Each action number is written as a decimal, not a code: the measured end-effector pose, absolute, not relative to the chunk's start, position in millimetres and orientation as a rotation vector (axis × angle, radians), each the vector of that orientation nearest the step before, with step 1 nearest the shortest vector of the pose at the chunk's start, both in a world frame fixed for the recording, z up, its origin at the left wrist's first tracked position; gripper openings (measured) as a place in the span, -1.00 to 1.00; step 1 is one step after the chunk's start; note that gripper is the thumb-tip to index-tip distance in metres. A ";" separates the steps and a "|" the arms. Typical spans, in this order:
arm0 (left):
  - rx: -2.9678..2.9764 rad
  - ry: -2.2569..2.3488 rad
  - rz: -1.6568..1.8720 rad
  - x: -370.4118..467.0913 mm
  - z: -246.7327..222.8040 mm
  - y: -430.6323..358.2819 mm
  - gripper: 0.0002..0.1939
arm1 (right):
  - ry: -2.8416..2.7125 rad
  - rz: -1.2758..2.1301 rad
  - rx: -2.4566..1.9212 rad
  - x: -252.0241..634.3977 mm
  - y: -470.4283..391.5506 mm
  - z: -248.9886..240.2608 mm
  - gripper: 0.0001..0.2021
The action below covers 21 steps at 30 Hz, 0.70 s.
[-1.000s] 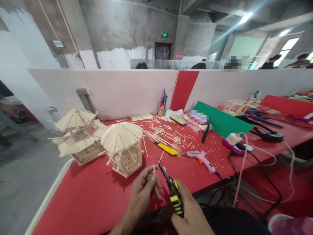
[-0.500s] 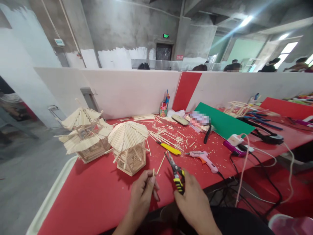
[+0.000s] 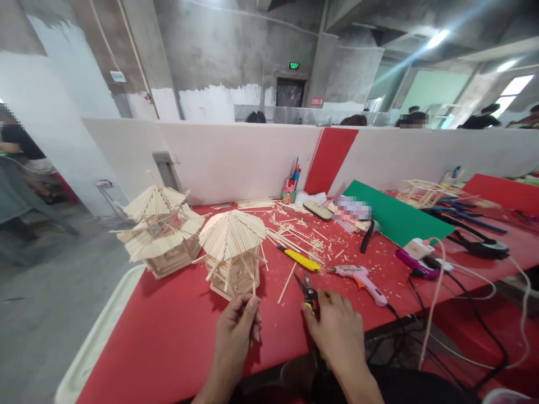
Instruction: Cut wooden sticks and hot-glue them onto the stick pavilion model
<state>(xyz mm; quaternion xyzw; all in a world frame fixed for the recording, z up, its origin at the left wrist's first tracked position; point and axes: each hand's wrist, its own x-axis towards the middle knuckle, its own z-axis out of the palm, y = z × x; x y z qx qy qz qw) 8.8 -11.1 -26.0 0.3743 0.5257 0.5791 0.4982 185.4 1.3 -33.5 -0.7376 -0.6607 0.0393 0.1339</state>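
Note:
My left hand [image 3: 236, 331] pinches a short thin wooden stick [image 3: 254, 289] between thumb and fingers, its tip pointing up. Just beyond it stands a small stick-built pavilion model [image 3: 231, 238] with a many-sided pitched roof. On the right, my right hand [image 3: 337, 328] is around the cutting pliers [image 3: 310, 294], low over the red tabletop. Their dark jaws point away from me, and most of the yellow-and-black handles are hidden under the hand. A single loose stick [image 3: 287, 284] lies between the two hands.
A two-tiered pavilion model [image 3: 162, 227] stands at the left. Beyond my hands lie a yellow utility knife [image 3: 301, 258], a pink glue gun [image 3: 360, 282] with its cord, and scattered sticks and offcuts [image 3: 290, 233]. A green board [image 3: 400, 216] and a white partition [image 3: 236, 163] are farther back.
My left hand has moved slightly left with the stick, closer to the small pavilion. My right hand has lowered the pliers and turned over, back upward. The view has shifted a little left.

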 end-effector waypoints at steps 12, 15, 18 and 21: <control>0.789 1.258 1.529 -8.1 -25.6 -11.4 -0.65 | -1.801 0.381 -1.295 116.9 49.1 -0.5 -0.68; 0.792 1.253 1.517 -11.1 -27.4 -13.5 -0.67 | -1.788 0.413 -1.258 109.3 40.4 -2.1 -0.67; 0.792 1.249 1.523 -14.0 -27.6 -14.7 -0.68 | -1.787 0.453 -1.231 111.1 30.2 -3.6 -0.67; 0.775 1.259 1.547 -17.7 -26.6 -15.3 -0.68 | -1.763 0.371 -1.375 136.0 30.3 -10.0 -0.64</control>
